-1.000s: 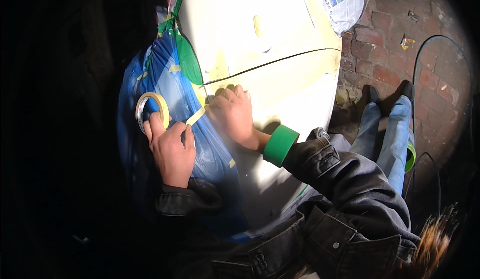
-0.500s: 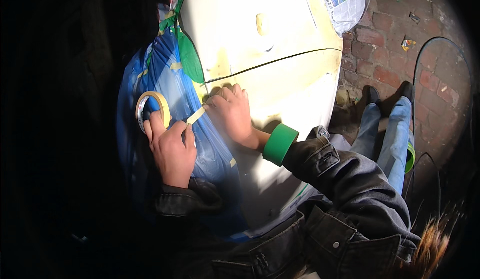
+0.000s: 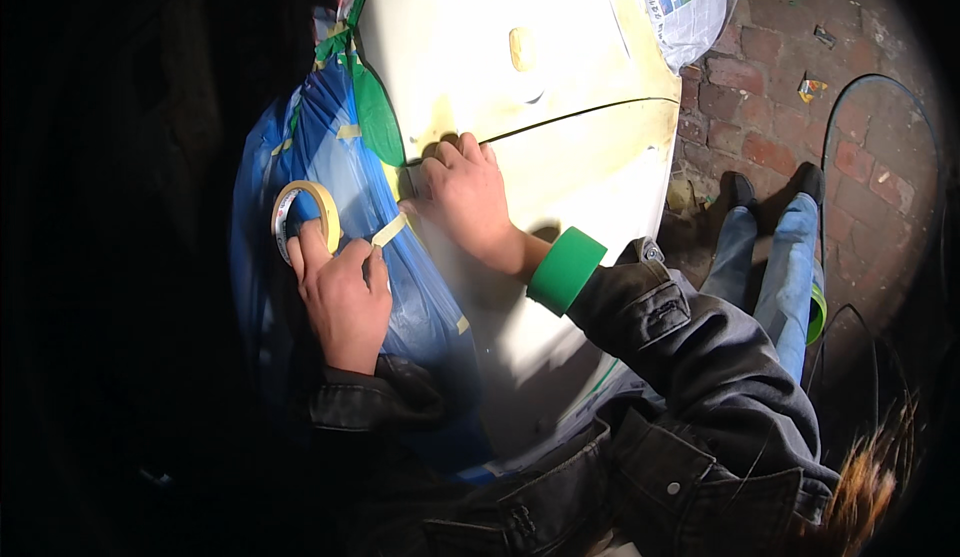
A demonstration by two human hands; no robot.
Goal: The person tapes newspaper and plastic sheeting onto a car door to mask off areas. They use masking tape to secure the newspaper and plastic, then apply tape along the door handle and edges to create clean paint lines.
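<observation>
My left hand [image 3: 345,302] is closed on a roll of masking tape [image 3: 328,219], with fingers hooked into its ring. A short strip of the pale yellow tape [image 3: 390,230] runs from the left fingertips toward my right hand [image 3: 465,197]. Bent right fingers rest against a white painted panel [image 3: 560,177], just below its dark seam; the thumb is at the strip's end, its exact grip partly hidden. Around my right wrist sits a wide roll of green tape [image 3: 567,270]. Blue plastic sheeting [image 3: 340,172] hangs along the panel's left edge, under both the roll and the strip.
Small tape pieces [image 3: 348,131] dot the sheeting. Green tape [image 3: 376,117] borders the panel. Newspaper [image 3: 695,2] covers its far right corner. At right, a person's jeans-clad legs [image 3: 785,277] stand on brick floor [image 3: 765,147] beside a dark hose [image 3: 830,122] and a green container [image 3: 817,314].
My right hand has shifted slightly up and right along the panel near the seam, its fingers bending further. The left hand and the masking tape roll have hardly moved.
</observation>
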